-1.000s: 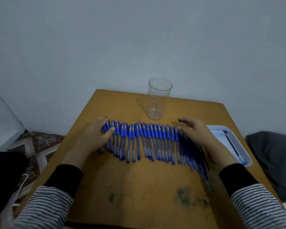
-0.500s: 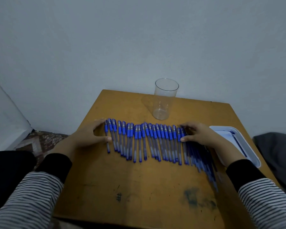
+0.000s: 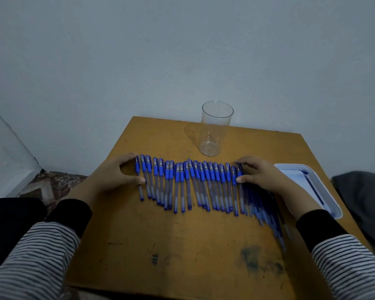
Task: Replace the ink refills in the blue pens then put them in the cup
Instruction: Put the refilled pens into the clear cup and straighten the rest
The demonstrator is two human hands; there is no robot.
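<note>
Head view: left hand (image 3: 110, 176) cupped loosely against the left end of the blue pens (image 3: 188, 182), fingertips by a cap, thumb at the barrel; right hand (image 3: 260, 176) spread flat over the row's right end. Pens lie side by side across the table (image 3: 182, 245). Clear cup (image 3: 214, 131) stands upright behind them, apart. White tray (image 3: 331, 204) at right holds a thin dark rod.
</note>
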